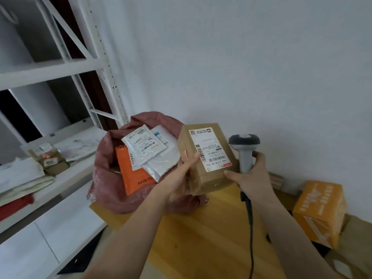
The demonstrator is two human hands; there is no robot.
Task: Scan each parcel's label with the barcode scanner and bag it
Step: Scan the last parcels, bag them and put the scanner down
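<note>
A brown cardboard parcel (203, 172) with a white barcode label facing me is held up over the wooden table (201, 238). My left hand (181, 174) grips its left side. My right hand (251, 176) holds the grey barcode scanner (244, 150) by its handle, and its thumb touches the parcel's right lower edge. The scanner's head points up and its black cable hangs down. To the left, a pink woven bag (106, 178) stands open, holding an orange mailer (132, 174) and white mailers (145, 146).
An orange carton (320, 212) stands on the table at the right. A white metal shelf rack (60, 67) on the left carries small boxes (50, 160) and stacked envelopes. A white wall is behind.
</note>
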